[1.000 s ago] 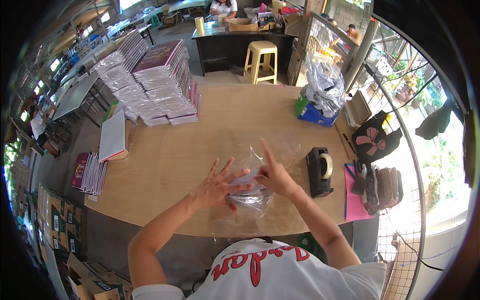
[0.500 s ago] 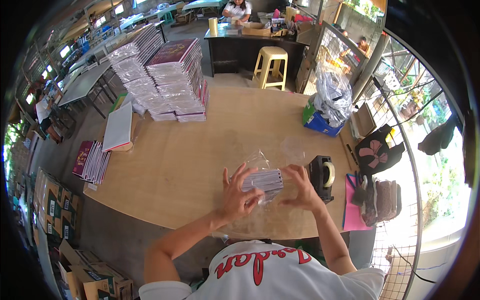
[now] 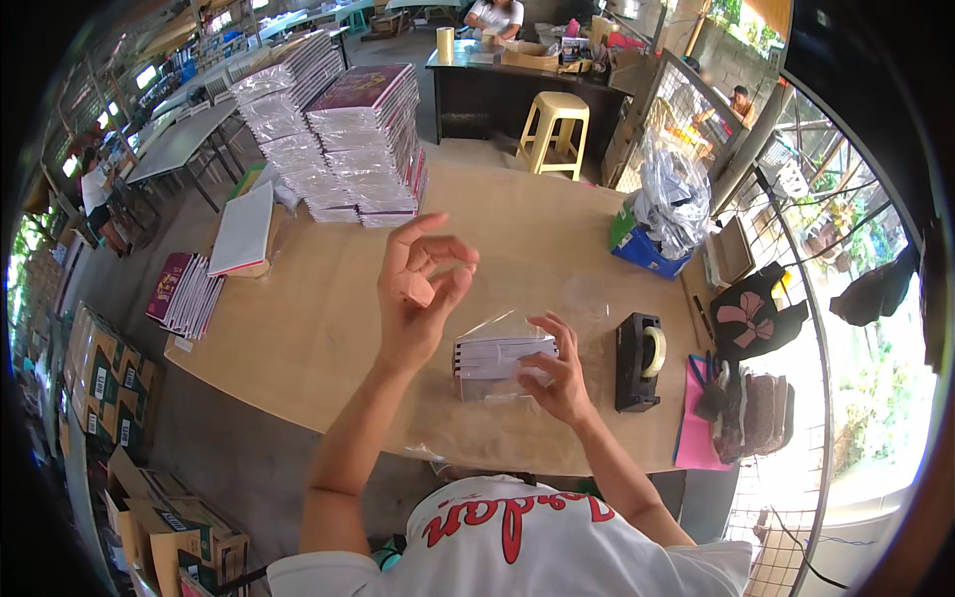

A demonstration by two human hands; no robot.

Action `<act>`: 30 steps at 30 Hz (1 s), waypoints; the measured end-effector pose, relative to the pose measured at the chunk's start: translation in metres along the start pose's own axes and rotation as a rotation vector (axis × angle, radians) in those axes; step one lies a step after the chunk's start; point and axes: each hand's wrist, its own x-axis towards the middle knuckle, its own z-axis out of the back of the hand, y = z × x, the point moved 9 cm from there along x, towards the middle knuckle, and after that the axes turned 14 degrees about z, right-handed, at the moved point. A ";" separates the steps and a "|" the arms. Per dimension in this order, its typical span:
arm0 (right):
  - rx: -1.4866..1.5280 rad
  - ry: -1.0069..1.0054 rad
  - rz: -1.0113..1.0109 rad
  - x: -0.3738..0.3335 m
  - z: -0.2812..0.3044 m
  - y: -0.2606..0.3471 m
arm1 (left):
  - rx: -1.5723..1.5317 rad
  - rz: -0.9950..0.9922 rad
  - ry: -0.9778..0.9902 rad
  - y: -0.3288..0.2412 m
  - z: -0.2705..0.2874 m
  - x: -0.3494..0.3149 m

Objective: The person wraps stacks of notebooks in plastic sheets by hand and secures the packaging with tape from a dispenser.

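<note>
A small stack of booklets [image 3: 487, 356] with white page edges lies on the wooden table in front of me, inside a loose clear plastic wrapper [image 3: 482, 396]. My right hand [image 3: 559, 378] has its fingers curled over the right end of the stack, the thumb toward the near side. Raised above the table, to the left of the stack, is my left hand [image 3: 418, 284]. Its fingers are loosely bent and apart, a little blurred at the tips, and I see nothing in them. A black tape dispenser [image 3: 637, 363] with a clear roll stands right of my right hand.
Tall piles of plastic-wrapped books [image 3: 363, 149] stand at the far left. Nearer are a white-topped pile [image 3: 242, 229] and a leaning row of books [image 3: 187, 294]. A blue-green box [image 3: 647, 239] full of plastic sits far right. A pink sheet [image 3: 693, 428] lies at the right edge.
My left hand has left the wrapped stack and risen up and away. My right hand has moved left onto the stack's right end.
</note>
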 end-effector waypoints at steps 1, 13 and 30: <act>0.099 -0.102 -0.006 -0.002 0.011 0.001 | 0.168 0.010 0.094 0.008 -0.001 -0.004; 0.175 -0.133 -0.244 -0.039 -0.004 -0.080 | 0.797 0.282 0.101 0.147 0.024 -0.053; 0.136 -0.184 -0.471 -0.042 -0.004 -0.100 | 0.353 0.326 -0.241 0.169 0.047 -0.065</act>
